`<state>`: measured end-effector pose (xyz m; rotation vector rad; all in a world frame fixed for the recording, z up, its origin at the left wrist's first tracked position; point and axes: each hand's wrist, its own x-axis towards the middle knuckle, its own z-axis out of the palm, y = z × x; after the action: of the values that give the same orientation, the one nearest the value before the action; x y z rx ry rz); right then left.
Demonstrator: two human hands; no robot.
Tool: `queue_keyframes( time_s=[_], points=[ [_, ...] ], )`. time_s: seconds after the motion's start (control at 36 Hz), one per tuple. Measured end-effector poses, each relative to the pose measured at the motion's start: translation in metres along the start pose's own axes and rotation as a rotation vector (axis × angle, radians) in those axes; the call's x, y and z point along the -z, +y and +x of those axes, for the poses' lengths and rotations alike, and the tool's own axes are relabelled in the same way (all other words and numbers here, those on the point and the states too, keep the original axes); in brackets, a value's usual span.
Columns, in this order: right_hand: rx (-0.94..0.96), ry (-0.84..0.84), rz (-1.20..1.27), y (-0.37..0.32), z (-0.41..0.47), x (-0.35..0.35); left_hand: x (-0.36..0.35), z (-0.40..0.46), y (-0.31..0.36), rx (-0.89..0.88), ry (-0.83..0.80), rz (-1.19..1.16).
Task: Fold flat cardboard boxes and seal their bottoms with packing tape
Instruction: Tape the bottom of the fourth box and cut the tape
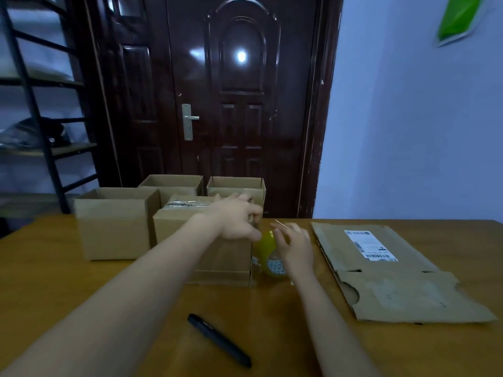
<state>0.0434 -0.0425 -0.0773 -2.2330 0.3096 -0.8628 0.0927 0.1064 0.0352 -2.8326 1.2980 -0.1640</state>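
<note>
From my remote seat I see a wide wooden table (81, 281) filling the lower half of the head view, with a dark panelled door (239, 104) behind it and a black metal shelf rack (35, 110) off to the left. On the right side of the table lies a flattened cardboard sheet (394, 273) carrying a white shipping label (370, 244). At the table's far middle stand several upright boxes: an open box (114, 224) on the left, two more open boxes (236, 186) behind, and in front of them the box being worked on (217, 257), turned so that its closed flaps face up, with shiny tape along the top seam. The left hand (236, 219) rests on the top right corner of this box, fingers curled over the edge and gripping it. Just beside the box's right wall sits the roll of packing tape (268, 251), yellowish and standing on the table. The right hand (295, 247) is at the roll, its fingers loosely spread and bent over it; I cannot tell whether they truly pinch the roll or a strip of tape. Nearer to me, well apart from the boxes, a black pen (219, 340) lies diagonally on the wood.
</note>
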Motion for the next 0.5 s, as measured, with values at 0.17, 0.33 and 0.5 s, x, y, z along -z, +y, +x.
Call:
queue_keyframes(
  time_s=[0.17, 0.33, 0.5],
  points=[
    [-0.041, 0.015, 0.147, -0.005, -0.008, 0.006, -0.002, -0.002, -0.004, -0.064, 0.0, 0.119],
    [-0.143, 0.065, 0.414, -0.007, -0.019, 0.017, -0.013, -0.014, 0.001, -0.247, 0.308, 0.331],
    [-0.229, -0.028, 0.52, -0.018, -0.034, 0.035, -0.018, -0.027, 0.005, -0.155, 0.387, 0.266]
  ],
)
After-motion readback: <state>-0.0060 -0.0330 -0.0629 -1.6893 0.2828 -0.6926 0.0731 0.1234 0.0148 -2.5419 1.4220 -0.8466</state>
